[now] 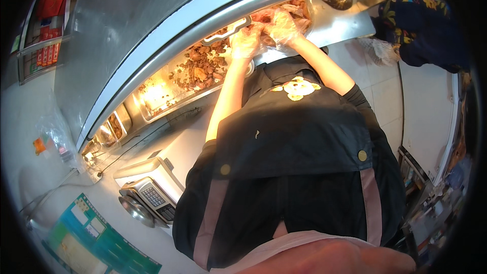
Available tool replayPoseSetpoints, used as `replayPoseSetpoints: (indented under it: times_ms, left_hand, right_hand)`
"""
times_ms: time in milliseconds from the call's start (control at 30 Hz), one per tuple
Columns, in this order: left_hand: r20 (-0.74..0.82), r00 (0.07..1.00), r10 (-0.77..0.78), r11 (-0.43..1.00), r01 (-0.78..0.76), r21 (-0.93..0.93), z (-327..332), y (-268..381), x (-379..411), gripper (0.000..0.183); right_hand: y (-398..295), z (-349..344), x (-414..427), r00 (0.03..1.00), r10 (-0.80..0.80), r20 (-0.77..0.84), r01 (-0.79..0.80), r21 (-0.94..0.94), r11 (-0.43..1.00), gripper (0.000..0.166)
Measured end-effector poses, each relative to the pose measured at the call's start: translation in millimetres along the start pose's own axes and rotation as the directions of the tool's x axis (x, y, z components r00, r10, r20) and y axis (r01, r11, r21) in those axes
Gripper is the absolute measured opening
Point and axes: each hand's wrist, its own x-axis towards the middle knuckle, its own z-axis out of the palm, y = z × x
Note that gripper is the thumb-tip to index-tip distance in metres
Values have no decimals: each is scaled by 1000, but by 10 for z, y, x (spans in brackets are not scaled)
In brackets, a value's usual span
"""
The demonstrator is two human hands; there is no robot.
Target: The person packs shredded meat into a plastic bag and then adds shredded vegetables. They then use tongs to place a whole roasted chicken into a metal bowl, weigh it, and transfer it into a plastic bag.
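Note:
My left hand (245, 42), in a clear plastic glove, is beside the edge of a round container (312, 18) of meat pieces under the curved metal hood. My right hand (282, 26), gloved too, reaches over the same container. The fingers of both meet at a reddish-brown piece of meat (262, 16), and both seem to hold it; the fingertips are partly hidden. Left of my left hand, a metal tray (182, 103) holds small dark brown pieces and larger chunks of food (201, 70). A white-edged handle (228, 34) shows just above my left hand.
The metal hood edge (152, 32) curves close above my hands. A scale with a keypad (152, 198) stands at lower left, near small food containers (118, 125) and cables. At right are a metal counter (342, 30) and a co-worker's dark flowered clothing (426, 38).

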Motion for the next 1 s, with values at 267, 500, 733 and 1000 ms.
replayPoseSetpoints:
  times_ms: [267,500,733,1000]
  left_hand:
    - [-98,990,102,792,-141,-594,94,35,-25,26]
    - [624,750,-220,169,660,-732,54,-37,77,37]
    - [755,655,-24,-83,751,-655,262,-540,135,25]
    - [713,662,-233,363,739,-567,168,-262,209,18]
  right_hand:
    - [-381,-199,55,988,153,-31,-141,248,959,14]
    - [-339,-400,156,999,-1,36,9,-234,972,24]
    - [-116,-322,168,932,301,202,-240,-275,931,31]
    - [-174,-454,158,941,233,247,-134,-360,923,35]
